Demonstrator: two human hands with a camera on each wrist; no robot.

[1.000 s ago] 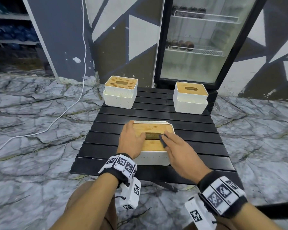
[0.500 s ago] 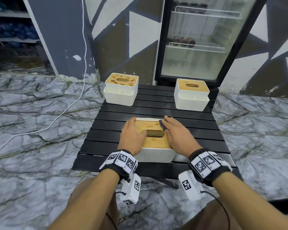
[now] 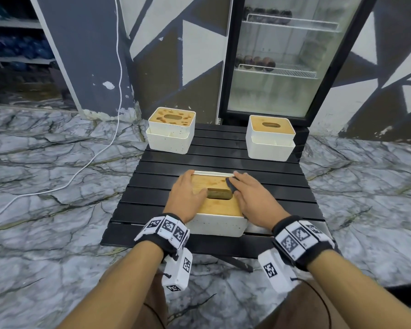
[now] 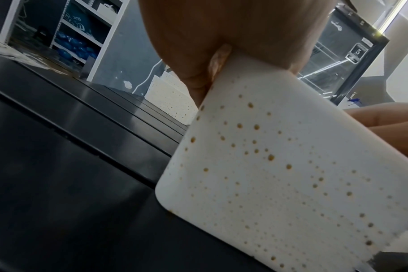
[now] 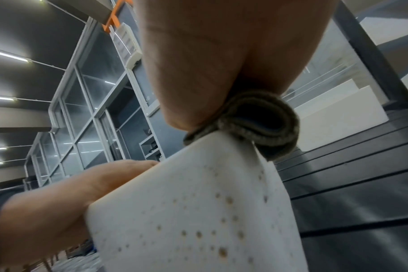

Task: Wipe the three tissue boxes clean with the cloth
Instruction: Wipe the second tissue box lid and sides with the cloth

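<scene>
The near tissue box (image 3: 220, 223), white with a wooden lid, stands mid-table. My left hand (image 3: 186, 198) lies on the lid's left side, fingers curled over the far-left rim, holding it steady. My right hand (image 3: 250, 194) holds a folded dark grey cloth (image 3: 231, 184) pressed onto the lid's right side, fingertips at the far edge. In the left wrist view the box wall (image 4: 291, 165) carries many brown specks. The right wrist view has the cloth (image 5: 259, 121) bunched under my palm, on the box's top corner (image 5: 198, 220). Two more boxes stand at the back: left (image 3: 170, 134), its lid stained, and right (image 3: 269, 138).
The black slatted table (image 3: 218, 162) is small, with marble floor on all sides. A glass-door fridge (image 3: 280, 58) stands right behind it. A white cable (image 3: 90, 157) trails over the floor at the left. Shelves (image 3: 14, 51) are at the far left.
My right hand slid the cloth from beside the lid's slot forward to the far right part of the lid. My left hand stayed on the box.
</scene>
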